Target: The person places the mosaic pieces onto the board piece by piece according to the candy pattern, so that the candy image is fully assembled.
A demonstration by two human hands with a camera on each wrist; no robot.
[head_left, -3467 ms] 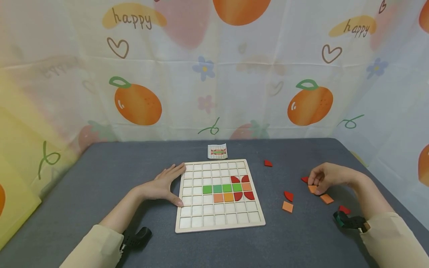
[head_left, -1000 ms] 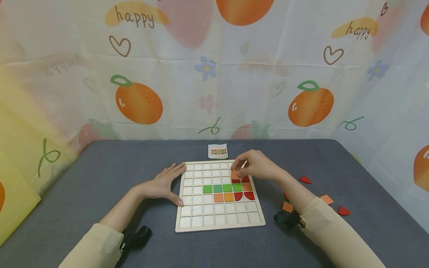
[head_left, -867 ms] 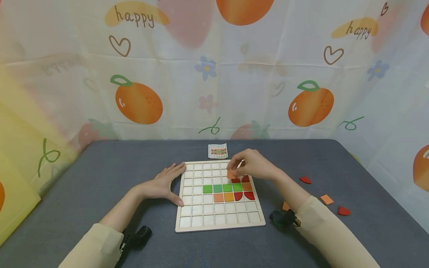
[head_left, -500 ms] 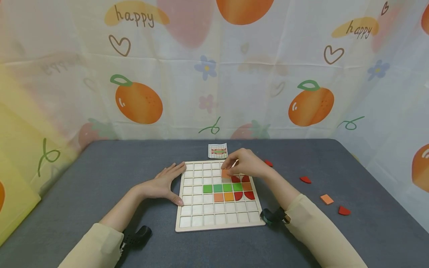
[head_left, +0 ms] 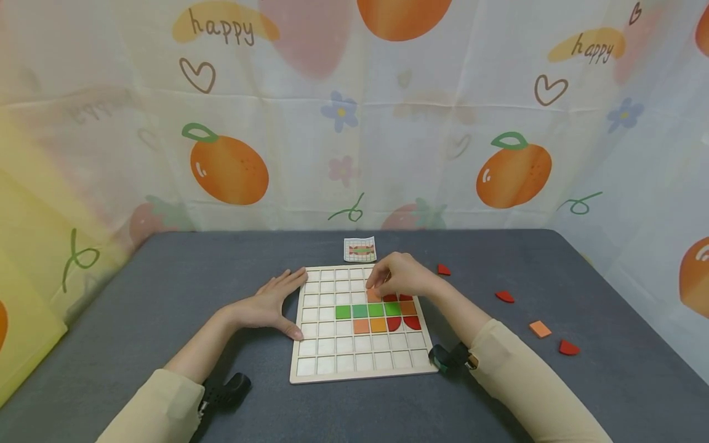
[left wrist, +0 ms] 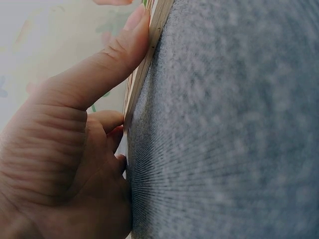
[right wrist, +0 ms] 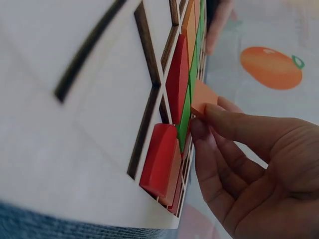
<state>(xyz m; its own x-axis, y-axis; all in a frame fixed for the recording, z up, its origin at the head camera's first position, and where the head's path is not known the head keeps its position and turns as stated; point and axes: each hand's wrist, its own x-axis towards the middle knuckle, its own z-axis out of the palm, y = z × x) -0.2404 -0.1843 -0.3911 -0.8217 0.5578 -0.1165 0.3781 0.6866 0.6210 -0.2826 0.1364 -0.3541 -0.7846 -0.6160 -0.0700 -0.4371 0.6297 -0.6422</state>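
Observation:
My right hand (head_left: 401,275) pinches an orange square tile (right wrist: 203,95) between thumb and fingers. The tile is over the wooden grid board (head_left: 327,366), just behind the row of green tiles (head_left: 360,312) and left of the red quarter-round tiles there; whether it is fully seated in a cell I cannot tell. At the board's left edge lies my left hand (head_left: 266,309), its fingers spread and its thumb (left wrist: 117,59) touching the rim. In front of the green row are orange tiles (head_left: 369,326) and red quarter-round tiles (head_left: 412,323).
Behind the board lies a small pattern card (head_left: 360,250). To the right, loose on the dark grey table (head_left: 249,418), are an orange square tile (head_left: 540,329) and red quarter-round tiles, one (head_left: 568,347) nearest the front. A printed curtain (head_left: 299,123) hangs behind the table.
My right hand has taken an orange tile from the table's right side and carried it left over the board. In the last half second it lowered the tile. My left hand has stayed put.

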